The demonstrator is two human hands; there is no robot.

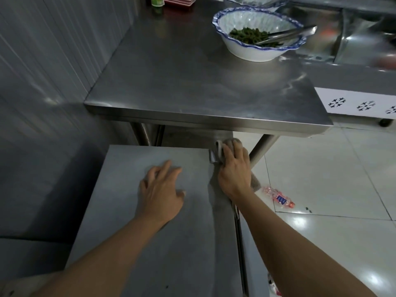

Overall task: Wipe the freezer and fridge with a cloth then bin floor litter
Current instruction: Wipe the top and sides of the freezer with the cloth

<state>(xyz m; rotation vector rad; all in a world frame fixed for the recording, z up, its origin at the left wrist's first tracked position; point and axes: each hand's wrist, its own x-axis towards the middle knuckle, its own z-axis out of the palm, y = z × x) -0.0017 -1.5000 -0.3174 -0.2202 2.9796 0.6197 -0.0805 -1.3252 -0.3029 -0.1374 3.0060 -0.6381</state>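
A grey appliance top fills the lower middle of the head view. My left hand rests flat on it with fingers spread, holding nothing. My right hand presses a grey-brown cloth against the top's far right corner; the cloth sticks out ahead of the fingers and behind the wrist. A crushed plastic bottle with a red and blue label lies on the white tiled floor just right of the appliance.
A steel table stands right behind the appliance, overhanging its far edge. On it sits a blue-rimmed bowl of greens with metal tongs. A grey wall runs along the left. More litter shows at the bottom right.
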